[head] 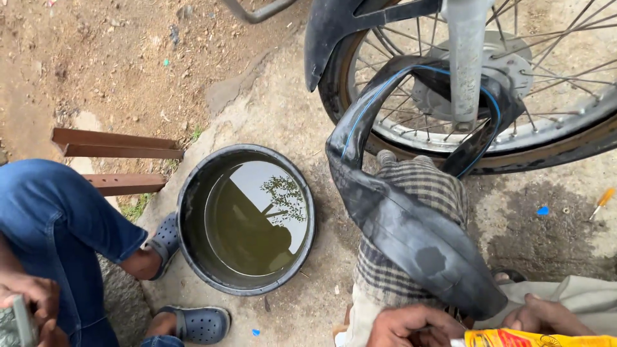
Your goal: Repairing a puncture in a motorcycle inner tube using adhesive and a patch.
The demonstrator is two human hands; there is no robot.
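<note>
Two hands (475, 324), inner tube (411, 225), water basin (193, 193)

I count one black inner tube (411, 238), one round tub (193, 257) of water, one wheel (578, 138), two blue shoes (193, 323) and one screwdriver (602, 202).

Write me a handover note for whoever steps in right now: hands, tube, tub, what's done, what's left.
Left hand: at the bottom edge, fingers curled; what it grips is hidden.
Right hand: beside the yellow packet, touching it; grip unclear.
Inner tube: pulled out of the wheel but looped around the fork, draped over the checked cloth on the knee.
Water tub: on the ground to the left, filled, nothing in it.
Screwdriver: on the ground, far right.
Another person sits left, in jeans and blue clogs.
Done: tube out. A duller spot shows on the tube.
Left: likely patching and refitting.
</note>
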